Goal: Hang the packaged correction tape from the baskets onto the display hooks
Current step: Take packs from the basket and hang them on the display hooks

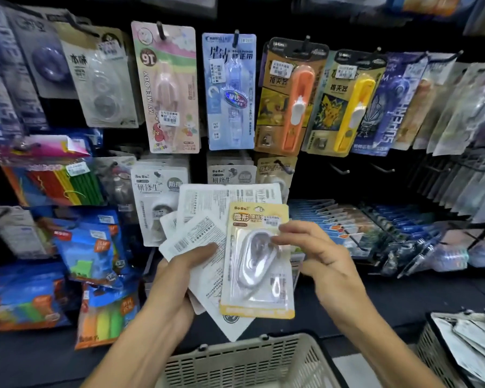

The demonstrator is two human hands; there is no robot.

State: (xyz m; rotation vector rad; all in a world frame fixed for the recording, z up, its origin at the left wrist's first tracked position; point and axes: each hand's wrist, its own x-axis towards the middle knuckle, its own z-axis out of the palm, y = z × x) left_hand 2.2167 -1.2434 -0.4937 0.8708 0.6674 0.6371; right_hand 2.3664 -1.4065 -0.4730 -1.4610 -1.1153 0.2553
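Two bare hands work a fan of carded correction tape packs in front of a dark stationery display wall, seen from the head camera. The left hand (pixel 179 275) grips the fanned stack of white-backed packs (pixel 199 236) from below, thumb laid across their printed backs. The right hand (pixel 317 259) pinches the front pack, a yellow-bordered card with a clear blister holding a pale oval tape dispenser (pixel 256 261), its fingertips on the blister's upper right edge. The pack faces the camera, overlapping the stack, and is held above a beige slotted plastic basket (pixel 235 359) at the bottom edge. A second basket of similar packs (pixel 465 340) sits at lower right. Just behind the fan, matching white packs (pixel 158 191) hang on a lower hook, and two bare black hooks (pixel 339 170) jut from the wall to the right. Above hang a pink carded tape (pixel 165 88), a blue carded tape (pixel 230 91), and orange and yellow clip pushers (pixel 294 99).
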